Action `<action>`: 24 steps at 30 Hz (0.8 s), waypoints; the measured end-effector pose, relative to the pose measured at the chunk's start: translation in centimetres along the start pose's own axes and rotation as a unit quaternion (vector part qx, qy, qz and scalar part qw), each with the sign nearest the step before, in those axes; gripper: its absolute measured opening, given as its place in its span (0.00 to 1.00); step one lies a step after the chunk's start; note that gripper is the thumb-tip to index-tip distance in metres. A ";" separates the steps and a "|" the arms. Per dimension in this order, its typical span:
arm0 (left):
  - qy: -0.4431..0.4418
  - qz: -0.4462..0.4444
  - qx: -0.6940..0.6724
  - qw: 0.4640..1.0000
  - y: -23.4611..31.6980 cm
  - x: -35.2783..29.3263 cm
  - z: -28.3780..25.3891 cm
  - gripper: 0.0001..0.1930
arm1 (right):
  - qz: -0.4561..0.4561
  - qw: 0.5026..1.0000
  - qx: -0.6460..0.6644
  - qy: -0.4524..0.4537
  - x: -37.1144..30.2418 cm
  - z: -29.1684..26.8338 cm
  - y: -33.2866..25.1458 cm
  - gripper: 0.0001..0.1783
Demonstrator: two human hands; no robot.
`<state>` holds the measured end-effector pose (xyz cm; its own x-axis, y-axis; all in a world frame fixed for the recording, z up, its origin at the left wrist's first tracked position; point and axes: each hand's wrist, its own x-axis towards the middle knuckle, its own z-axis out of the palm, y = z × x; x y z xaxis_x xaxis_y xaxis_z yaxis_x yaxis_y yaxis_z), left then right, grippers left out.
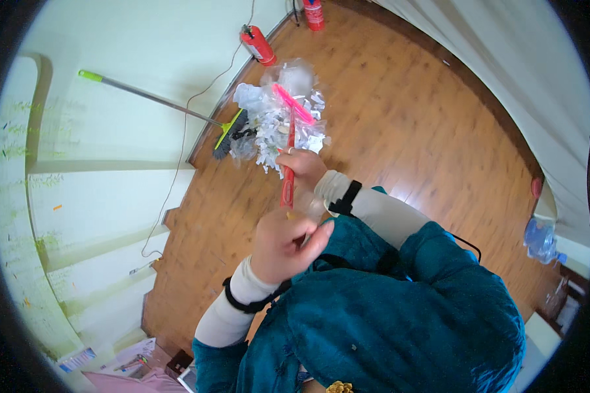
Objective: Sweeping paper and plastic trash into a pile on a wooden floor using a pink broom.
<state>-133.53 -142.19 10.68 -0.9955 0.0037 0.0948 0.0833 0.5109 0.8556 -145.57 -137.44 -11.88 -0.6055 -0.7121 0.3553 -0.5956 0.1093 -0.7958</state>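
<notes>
A broom with a red handle (291,134) and a bright pink head (294,105) is in both my hands. My right hand (303,166) is wrapped round the handle partway along. Closer to my body, my left hand (288,243) is closed at the handle's near end, hiding the tip. The pink head rests on or just above a heap of torn white paper (269,134), mixed with clear plastic bags (297,77) and some black scraps.
A second broom with a grey pole (152,97) and green-and-grey head (229,134) leans on the left wall beside the heap. Beyond stand two red fire extinguishers (259,46). A cable (183,131) runs along the wall. A blue-tinted plastic bottle (541,240) lies at right, near a white curtain (505,85).
</notes>
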 end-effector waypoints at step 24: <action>0.088 -0.036 -0.039 0.995 -0.6 -7.9 -5.2 0.15 | -0.052 0.991 -0.091 -0.085 -1.2 4.5 -5.2 0.08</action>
<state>-125.47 -147.00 12.01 -0.9762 -0.1847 0.1135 0.0221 0.4360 0.8997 -139.39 -140.28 -10.41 -0.4477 -0.8310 0.3302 -0.7444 0.1418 -0.6525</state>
